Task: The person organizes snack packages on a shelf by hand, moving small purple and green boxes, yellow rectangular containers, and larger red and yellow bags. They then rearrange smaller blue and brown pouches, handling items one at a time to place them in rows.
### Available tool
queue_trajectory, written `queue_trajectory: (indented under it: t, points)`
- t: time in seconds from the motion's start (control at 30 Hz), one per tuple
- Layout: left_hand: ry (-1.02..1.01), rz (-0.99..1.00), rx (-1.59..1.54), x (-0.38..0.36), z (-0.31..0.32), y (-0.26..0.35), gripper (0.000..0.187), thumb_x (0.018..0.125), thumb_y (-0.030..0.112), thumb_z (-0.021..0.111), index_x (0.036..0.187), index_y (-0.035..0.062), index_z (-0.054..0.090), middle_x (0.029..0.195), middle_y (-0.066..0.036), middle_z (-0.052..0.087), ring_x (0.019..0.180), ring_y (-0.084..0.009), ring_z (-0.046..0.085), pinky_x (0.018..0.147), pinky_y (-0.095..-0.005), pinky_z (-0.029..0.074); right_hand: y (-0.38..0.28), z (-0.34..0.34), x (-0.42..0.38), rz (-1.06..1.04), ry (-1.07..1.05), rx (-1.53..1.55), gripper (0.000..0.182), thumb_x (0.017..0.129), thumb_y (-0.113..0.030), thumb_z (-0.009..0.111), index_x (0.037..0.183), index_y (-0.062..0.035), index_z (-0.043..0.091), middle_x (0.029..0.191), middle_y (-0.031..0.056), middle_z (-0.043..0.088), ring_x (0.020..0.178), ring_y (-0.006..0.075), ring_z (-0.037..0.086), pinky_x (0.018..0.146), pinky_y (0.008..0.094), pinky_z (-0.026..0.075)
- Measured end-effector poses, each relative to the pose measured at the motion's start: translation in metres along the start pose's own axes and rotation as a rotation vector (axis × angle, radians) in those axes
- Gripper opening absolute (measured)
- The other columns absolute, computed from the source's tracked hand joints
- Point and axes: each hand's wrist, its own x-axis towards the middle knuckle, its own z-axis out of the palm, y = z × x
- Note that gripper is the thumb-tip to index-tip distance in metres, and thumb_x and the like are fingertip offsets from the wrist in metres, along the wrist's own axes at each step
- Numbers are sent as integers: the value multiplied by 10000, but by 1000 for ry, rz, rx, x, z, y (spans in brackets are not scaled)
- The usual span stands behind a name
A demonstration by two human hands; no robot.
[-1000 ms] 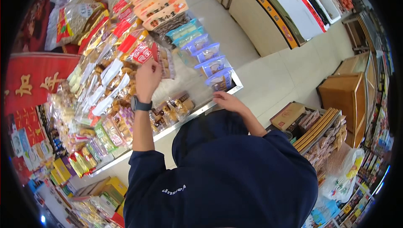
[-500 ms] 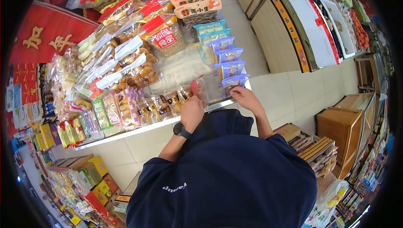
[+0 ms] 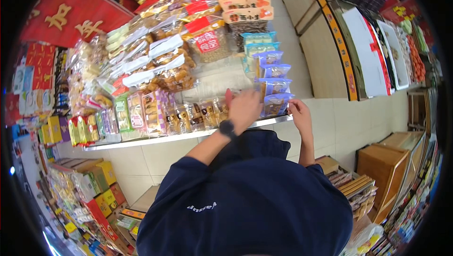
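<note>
My left hand (image 3: 246,111), wearing a black watch, reaches over the front of the display, between a row of small clear snack packets (image 3: 195,116) and a column of purple-topped snack packets (image 3: 274,86). Its fingers are smeared by motion, and what lies under them is hidden. Just left of that hand shows a red piece (image 3: 229,97), too partly covered to name. At the display's right corner, my right hand (image 3: 300,115) has its fingers curled and pinched at the edge of the nearest purple-topped packet (image 3: 276,104).
A metal edge (image 3: 188,136) runs along the display's front. Bagged brown snacks (image 3: 174,74) and a red-labelled bag (image 3: 207,44) stand behind. Across a tiled aisle is a wooden counter (image 3: 325,62). A wooden cabinet (image 3: 381,171) stands right; stacked boxes (image 3: 106,194) lie left.
My left hand has moved right, from the small clear packets toward the purple-topped column. My right hand has shifted slightly right, staying by the nearest purple-topped packet. The view has shifted too.
</note>
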Motion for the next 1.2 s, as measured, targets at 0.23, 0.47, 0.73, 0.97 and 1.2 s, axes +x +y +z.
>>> queue_trajectory:
  t: [0.23,0.47,0.73,0.97,1.2]
  points:
    - [-161,131,149,38,69,9,199,807,201,694,933,46,688,924,-132,652,939,-300,662,735,-429,557,-3,-2,-12,37,25,-18,212,957,-91,576,1109,40,645,843,49,667,750,107,623,719,247,505]
    - [-310,263,-132,29,11,24,176,864,225,663,814,58,684,830,-116,633,816,-319,665,715,-434,536,-3,-16,-26,97,52,6,220,944,-95,576,1107,36,645,837,46,662,755,110,618,727,254,498]
    - [-8,-353,-504,12,-133,-61,254,955,234,646,906,-10,692,728,-151,658,655,-277,657,619,-354,494,-6,-5,-5,93,-19,89,214,967,-113,566,1102,36,640,837,40,650,756,108,614,728,251,502]
    - [254,-494,-131,-3,-89,-161,243,931,216,647,860,-16,650,738,-207,637,705,-378,650,624,-441,486,-20,25,13,106,-130,143,211,968,-118,583,1103,36,633,864,40,641,763,107,612,736,257,513]
    - [303,-633,145,-8,-38,-196,243,900,237,647,835,3,656,819,-226,669,789,-421,660,692,-522,507,-29,32,20,-12,-81,71,223,964,-136,612,1125,17,638,864,36,645,774,105,601,736,264,506]
